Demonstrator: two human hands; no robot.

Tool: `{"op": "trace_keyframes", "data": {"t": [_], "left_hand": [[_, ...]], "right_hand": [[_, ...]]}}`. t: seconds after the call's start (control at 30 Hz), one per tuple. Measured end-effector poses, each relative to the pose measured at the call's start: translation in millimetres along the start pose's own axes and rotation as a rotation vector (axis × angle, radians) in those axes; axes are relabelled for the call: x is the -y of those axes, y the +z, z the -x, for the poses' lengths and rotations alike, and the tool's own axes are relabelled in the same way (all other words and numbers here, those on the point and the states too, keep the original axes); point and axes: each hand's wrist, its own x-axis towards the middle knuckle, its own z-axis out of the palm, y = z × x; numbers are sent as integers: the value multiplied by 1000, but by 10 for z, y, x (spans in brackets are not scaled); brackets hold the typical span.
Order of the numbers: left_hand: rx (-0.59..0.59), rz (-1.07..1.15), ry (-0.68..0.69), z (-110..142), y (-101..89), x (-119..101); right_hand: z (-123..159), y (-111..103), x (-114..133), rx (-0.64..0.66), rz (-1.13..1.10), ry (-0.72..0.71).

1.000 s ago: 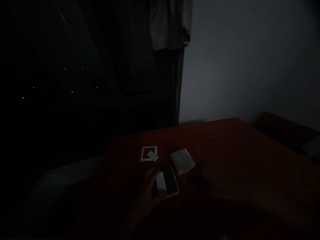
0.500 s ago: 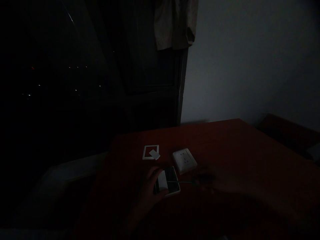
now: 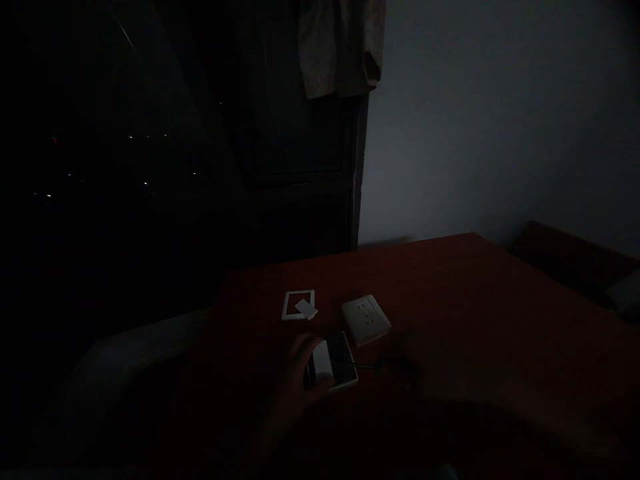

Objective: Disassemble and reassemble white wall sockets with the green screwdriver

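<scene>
The room is very dark. My left hand [image 3: 297, 377] grips a wall switch [image 3: 343, 347] by its left side, thumb at the near edge and fingers at the far edge. The switch has a white rocker plate [image 3: 323, 359] beside a dark, uncovered part. To its right, my right hand [image 3: 407, 370] is closed around a screwdriver, though the fingers are dim. The screwdriver's thin shaft [image 3: 364, 365] points left, its tip over or in the dark part; exact contact is hard to see. A white wall socket [image 3: 367, 319] lies just beyond the switch.
Behind the left hand lie a white square frame [image 3: 285, 305] and a small white plate [image 3: 306, 309] across its corner. All rest on a reddish-brown table [image 3: 440, 273]. A pale wall [image 3: 475, 120] and a dark window with hanging cloth [image 3: 340, 50] stand behind.
The view has shifted slightly, moving everything a little to the left. The screwdriver's shaft now tilts a bit differently and looks darker. Both hands keep their holds.
</scene>
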Motion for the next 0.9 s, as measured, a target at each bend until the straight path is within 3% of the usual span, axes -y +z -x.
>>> {"op": "trace_keyframes", "data": {"t": [0.13,0.3,0.47,0.63,0.8,0.9], "left_hand": [[-7,-10,20,1,-2,-10],[-28,-12,20,-7,5,-25],[-16,-5,10,-31,-10,-59],[-45,-46,50,-68,-60,-33],[-222,-153,78,-333,-292,128],[-206,-209,69,-597,-454,274]], "right_hand": [[-72,-4,-184,121,-209,191],[4,262,-350,27,-382,292],[64,565,-445,-40,-502,253],[159,635,-463,-60,-530,264],[220,605,-453,-113,-512,290],[206,612,-457,-128,-503,302]]}}
